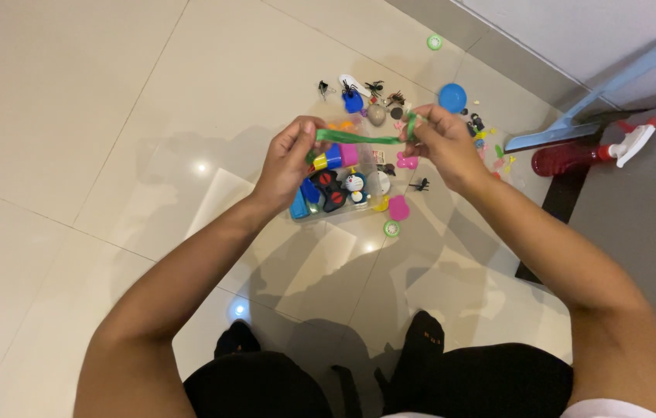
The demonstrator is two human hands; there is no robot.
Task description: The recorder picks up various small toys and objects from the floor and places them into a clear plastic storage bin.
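Green strip stretched taut over glossy tile floor (73, 116)
Left hand (285, 162) and right hand (440, 143) – fingers pinched shut on a thin, rubbery green strip (359, 138) – above a clear plastic box (343, 203).

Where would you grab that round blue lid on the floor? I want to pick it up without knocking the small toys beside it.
Take the blue lid by its rim, coming from above on its upper-left side. It lies flat on the tiled floor, so only the edge offers a hold, and that side looks open, while small toys crowd its lower right. Both hands are busy stretching a green strip.
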